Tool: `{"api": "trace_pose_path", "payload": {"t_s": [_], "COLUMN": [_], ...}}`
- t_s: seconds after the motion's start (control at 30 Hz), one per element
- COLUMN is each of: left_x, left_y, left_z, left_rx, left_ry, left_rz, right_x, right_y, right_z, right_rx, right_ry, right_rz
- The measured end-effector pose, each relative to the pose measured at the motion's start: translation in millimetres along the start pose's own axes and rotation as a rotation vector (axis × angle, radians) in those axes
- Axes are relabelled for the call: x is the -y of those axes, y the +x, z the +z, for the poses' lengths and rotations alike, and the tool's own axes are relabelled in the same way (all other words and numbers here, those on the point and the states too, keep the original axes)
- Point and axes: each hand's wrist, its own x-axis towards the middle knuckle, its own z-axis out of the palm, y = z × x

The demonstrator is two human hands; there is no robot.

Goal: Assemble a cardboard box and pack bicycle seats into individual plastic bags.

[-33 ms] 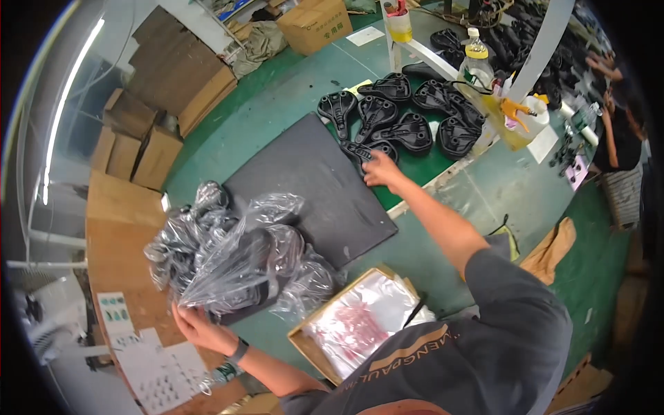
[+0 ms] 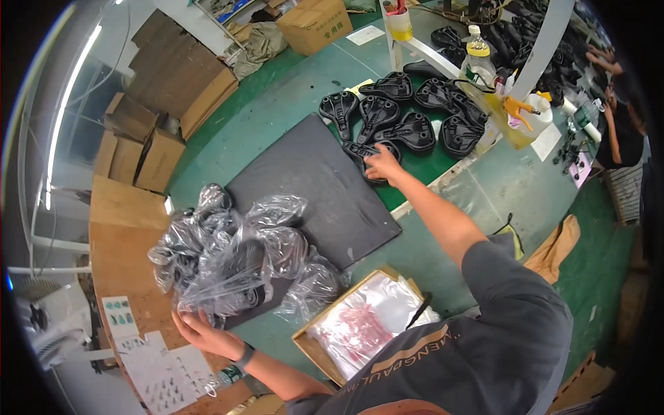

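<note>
We record a workshop: a wide green-topped workbench carries many black plastic bicycle saddles; brown cardboard boxes stand nearby.

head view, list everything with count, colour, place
Bare saddles: at least seven, black, beyond mat
Bagged saddles: several, black in clear plastic, left
Mat: one, dark grey, centre
Bench: one, green, centre
Open box: one, brown, lower centre
Plastic film: uncountable, clear, in open box
Bottles: several, mostly clear, upper right
Piled parts: uncountable, black, upper right
Cardboard boxes: several, brown, upper left
Papers: several, white, lower left
Co-worker: at least one, dark clothing, right edge
Left hand: one, bare, at bagged saddles
Right hand: one, bare, at bare saddle
</note>
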Motion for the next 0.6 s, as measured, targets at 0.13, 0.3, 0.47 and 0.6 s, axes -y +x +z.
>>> {"api": "trace_pose_path", "payload": {"t_s": [0.13,0.3,0.47,0.6], "left_x": [41.5,116.8,142.7,192.2], "left_y": [-87.0,-299.4,-409.1,-439.6], "left_z": [0.5,-11.9,-40.2,-68.8], "left_rx": [0.373,1.233,1.487,1.392], "left_ry": [0.4,0.463,0.712,0.467], "left_rz": [0.2,-0.123,-0.121,0.0], "right_x": [-13.9,-47.0,-112.9,-137.3], "right_y": [65.9,46.6,-98.6,-269.5], "right_z": [-14.8,-49.1,-99.1,-148.4], "right_rx": [-0.093,0.004,0.027,0.016], "right_ry": [0.165,0.313,0.636,0.674], "right_rz": [0.163,0.201,0.26,0.426]}}
